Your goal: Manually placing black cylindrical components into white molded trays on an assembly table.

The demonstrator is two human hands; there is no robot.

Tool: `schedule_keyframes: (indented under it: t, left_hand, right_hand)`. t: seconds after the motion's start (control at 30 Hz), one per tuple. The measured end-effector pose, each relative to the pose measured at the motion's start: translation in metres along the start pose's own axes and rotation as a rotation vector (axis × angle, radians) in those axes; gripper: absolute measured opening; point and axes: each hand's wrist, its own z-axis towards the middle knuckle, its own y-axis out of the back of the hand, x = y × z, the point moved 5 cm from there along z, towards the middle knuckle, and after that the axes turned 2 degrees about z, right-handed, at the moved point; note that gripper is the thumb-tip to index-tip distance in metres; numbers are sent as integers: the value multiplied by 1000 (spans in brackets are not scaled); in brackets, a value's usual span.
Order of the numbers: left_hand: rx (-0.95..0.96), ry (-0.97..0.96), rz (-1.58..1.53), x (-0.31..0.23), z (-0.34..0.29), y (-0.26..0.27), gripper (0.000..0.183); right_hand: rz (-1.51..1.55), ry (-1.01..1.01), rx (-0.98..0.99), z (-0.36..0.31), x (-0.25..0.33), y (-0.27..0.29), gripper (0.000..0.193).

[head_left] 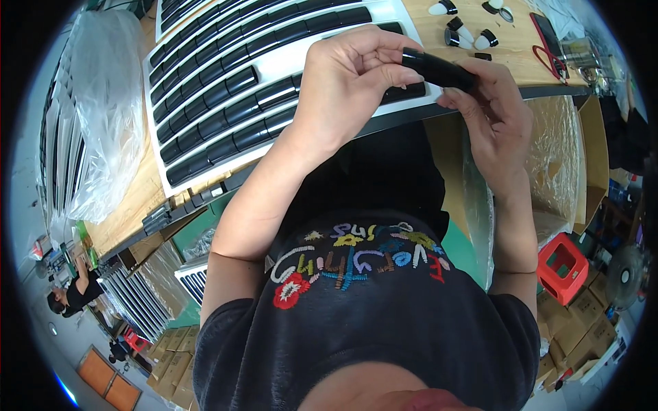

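Observation:
Over the table's near edge, a glossy black cylindrical tube (439, 70) is held between both my hands, lying roughly level. My left hand (343, 85) pinches its left end between thumb and fingertips. Around its right end curl the fingers and thumb of my right hand (504, 113), hiding that end. Beneath my left wrist lies a white tray (274, 67) with rows of similar black cylinders (205, 103). One row stops short, and bare white tray shows beside it.
Several small black-and-white parts (459, 34) lie at the table's far right, near red-handled scissors (548, 63). Clear plastic sheeting (106, 109) hangs over stacked trays at left. A red stool (563, 267) and cardboard boxes (576, 329) stand at right. Another person (82, 284) works at far left.

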Motion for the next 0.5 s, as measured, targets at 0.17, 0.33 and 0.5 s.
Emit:
schedule_keyframes:
  t: [0.17,0.33,0.5]
  left_hand:
    - [11,61,-28,-4,-12,7,22]
    - [-22,17,88,2,-18,18,22]
    - [-47,-48,141,-3,-21,18,23]
  right_hand:
    - [9,-47,100,4,-3,-4,28]
    - [-73,-1,102,7,-1,-15,25]
    - [95,-96,83,6,-9,-19,27]
